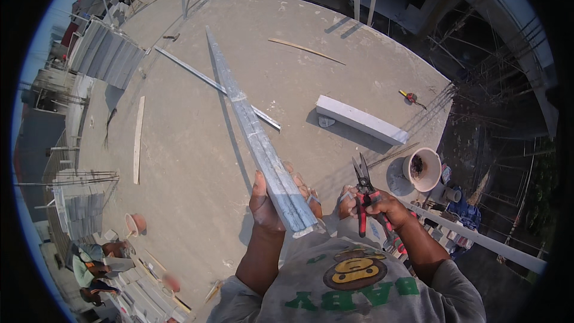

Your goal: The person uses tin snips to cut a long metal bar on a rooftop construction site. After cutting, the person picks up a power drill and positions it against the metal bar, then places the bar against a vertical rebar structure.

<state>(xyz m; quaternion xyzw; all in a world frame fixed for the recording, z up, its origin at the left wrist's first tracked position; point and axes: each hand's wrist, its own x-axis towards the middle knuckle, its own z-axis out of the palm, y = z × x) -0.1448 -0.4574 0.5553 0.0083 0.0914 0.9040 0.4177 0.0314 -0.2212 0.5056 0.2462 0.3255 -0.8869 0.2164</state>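
Note:
My left hand [267, 210] is closed around the near end of a long, narrow galvanized metal channel [246, 113]. The channel slants up and away to the left over the concrete floor, its far end tapering in the distance. In my right hand [391, 208] is a pair of tin snips [364, 186] with red and black handles. Their blades point away from me and stand slightly apart, clear of the channel. My bare toes show beyond the channel's near end and by the snips.
A thinner metal strip [185, 67] lies beneath the channel. Rightward are a pale block beam [359, 118], a tape measure [410, 96] and a bucket [435, 170], near the slab's edge. Wooden strips [139, 140] and stacked grey blocks [107, 54] lie left; another person [89, 269] is lower left.

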